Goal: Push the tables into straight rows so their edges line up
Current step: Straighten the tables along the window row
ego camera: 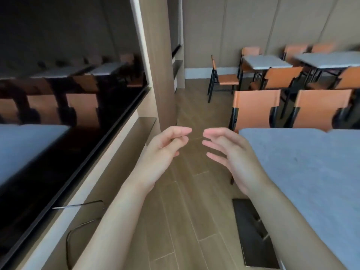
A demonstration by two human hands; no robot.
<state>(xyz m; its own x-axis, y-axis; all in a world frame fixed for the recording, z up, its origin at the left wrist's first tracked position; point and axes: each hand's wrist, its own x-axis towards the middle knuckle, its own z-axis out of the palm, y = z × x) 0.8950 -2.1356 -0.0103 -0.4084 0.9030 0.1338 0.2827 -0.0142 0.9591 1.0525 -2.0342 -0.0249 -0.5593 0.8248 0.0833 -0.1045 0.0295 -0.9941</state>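
I see the wooden plank floor (187, 191) in the centre of the frame, carrying the grey-topped table (311, 172) at lower right, two white-topped tables (266, 62) at upper right with orange chairs (257, 108) around them, and a dark floor plate (251, 230).

both forearms reach forward; left hand (163, 151) and right hand (231, 152) loosely curled, holding nothing.

Grey-topped rectangular tables: three, one near right (303, 172), two far right (265, 62) (329, 59)
Orange-backed chairs on black frames: at least seven seen, right side, first at (257, 108)
Bare hands: two, left (165, 151) and right (231, 152)
Large dark glossy wall screen: one, left (58, 75)
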